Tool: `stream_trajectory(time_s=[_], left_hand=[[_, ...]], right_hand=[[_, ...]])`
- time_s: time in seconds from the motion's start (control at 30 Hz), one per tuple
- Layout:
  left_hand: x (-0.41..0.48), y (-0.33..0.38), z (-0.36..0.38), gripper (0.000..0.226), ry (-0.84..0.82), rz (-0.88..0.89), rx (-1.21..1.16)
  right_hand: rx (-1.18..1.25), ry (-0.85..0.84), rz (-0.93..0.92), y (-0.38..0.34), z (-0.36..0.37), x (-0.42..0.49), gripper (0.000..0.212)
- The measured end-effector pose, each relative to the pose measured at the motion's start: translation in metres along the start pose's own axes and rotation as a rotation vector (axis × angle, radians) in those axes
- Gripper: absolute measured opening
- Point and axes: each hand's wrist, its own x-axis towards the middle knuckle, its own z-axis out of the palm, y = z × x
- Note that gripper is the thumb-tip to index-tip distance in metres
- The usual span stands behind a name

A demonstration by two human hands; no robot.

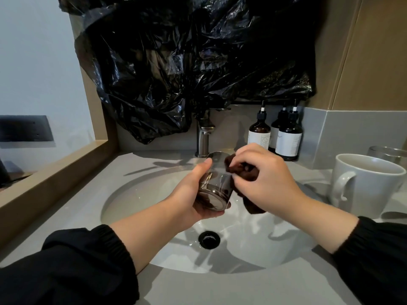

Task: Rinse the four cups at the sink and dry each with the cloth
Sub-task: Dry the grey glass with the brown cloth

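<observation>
**Drying a glass over the basin**

Glass cup [214, 191] held just above the sink [141, 194], tilted, thick base toward the camera, mouth away toward the faucet [203, 137]. Gripped round its wall by the left hand [191, 194]: thumb along the upper side, fingers curled underneath. Against the cup's right side and rim, a dark brown cloth [241, 169], bunched and pinched in the curled fingers of the right hand [262, 179], with one tail hanging below the palm.

By the look of it, the drying step on this cup. To do it well:
- Keep the left grip low near the base, leaving wall and rim free.
- Rotate the cup a little at a time against the cloth rather than chasing it round.
- Push a fold down inside (slippery when wet, so no loosening of the thumb meanwhile).
- Finish with the base.

Best kept over the basin, in case of a drop.

Below, a black drain [209, 238] in the sink's white bowl, set into a pale grey countertop [220, 289]; no running water visible. Behind, three dark pump bottles [288, 139]. On the right, a white mug [370, 190] and, behind it, another glass [387, 151], partly cut off by the frame; fourth cup not in view. Above, crumpled black plastic sheeting [187, 62] over the wall; to the left, a wooden ledge [55, 172].
</observation>
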Motion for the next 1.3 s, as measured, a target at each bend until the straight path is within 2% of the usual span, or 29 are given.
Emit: stream_trajectory(time_s=[0.07, 0.2, 0.27, 0.33, 0.4, 0.47, 0.53, 0.6, 0.67, 0.73, 0.83, 0.97, 1.0, 1.07, 1.17, 1.23, 1.3], left_hand=[[-0.001, -0.001, 0.002, 0.057, -0.01, -0.005, -0.005], [0.002, -0.002, -0.003, 0.052, -0.02, 0.023, -0.061], [0.002, 0.0, -0.004, 0.049, -0.016, 0.01, -0.062], [0.001, 0.002, -0.003, 0.051, -0.01, -0.006, -0.034], [0.0, 0.003, -0.002, 0.057, -0.012, -0.001, 0.014], [0.0, 0.005, -0.003, 0.057, -0.011, 0.029, 0.035], [0.001, 0.006, -0.006, 0.057, -0.024, 0.042, 0.035], [0.001, 0.007, -0.01, 0.063, -0.06, 0.039, 0.039], [0.0, 0.007, -0.014, 0.068, -0.12, 0.017, 0.075], [-0.002, 0.008, -0.019, 0.064, -0.192, -0.032, 0.146], [0.0, 0.01, -0.025, 0.063, -0.263, -0.094, 0.178], [0.001, 0.012, -0.026, 0.063, -0.279, -0.082, 0.148], [0.001, 0.012, -0.025, 0.06, -0.251, -0.061, 0.152], [0.004, 0.01, -0.022, 0.049, -0.088, 0.059, 0.216], [0.007, 0.009, -0.02, 0.028, 0.119, 0.303, 0.465], [0.006, 0.006, -0.017, 0.031, 0.095, 0.342, 0.576], [0.004, 0.001, -0.013, 0.039, 0.05, 0.293, 0.631]], right_hand=[[-0.011, 0.029, 0.016, 0.001, -0.004, -0.004, 0.013], [-0.131, -0.114, -0.256, -0.016, 0.005, -0.023, 0.014], [-0.133, -0.119, -0.294, -0.015, 0.005, -0.018, 0.012], [-0.103, -0.07, -0.211, -0.006, 0.002, -0.011, 0.012], [-0.047, -0.015, 0.024, 0.002, -0.002, -0.007, 0.006], [0.086, -0.02, 0.325, 0.006, -0.006, -0.004, 0.014], [0.205, -0.046, 0.474, 0.007, -0.011, 0.0, 0.028], [0.234, -0.2, 0.496, 0.007, -0.02, 0.006, 0.039], [0.315, -0.474, 0.535, 0.006, -0.022, 0.006, 0.034], [0.334, -0.598, 0.581, 0.004, -0.018, -0.001, 0.025], [0.368, -0.524, 0.646, 0.0, -0.012, -0.006, 0.012], [0.47, -0.396, 0.719, -0.005, -0.012, 0.001, 0.009], [0.48, -0.38, 0.726, -0.008, -0.012, 0.002, 0.01], [0.499, -0.356, 0.747, -0.011, -0.011, 0.003, 0.007], [0.441, -0.328, 0.79, -0.01, -0.009, 0.003, 0.011], [0.413, -0.324, 0.829, -0.008, -0.007, 0.002, 0.007], [0.422, -0.33, 0.858, -0.009, -0.006, 0.001, 0.004]])
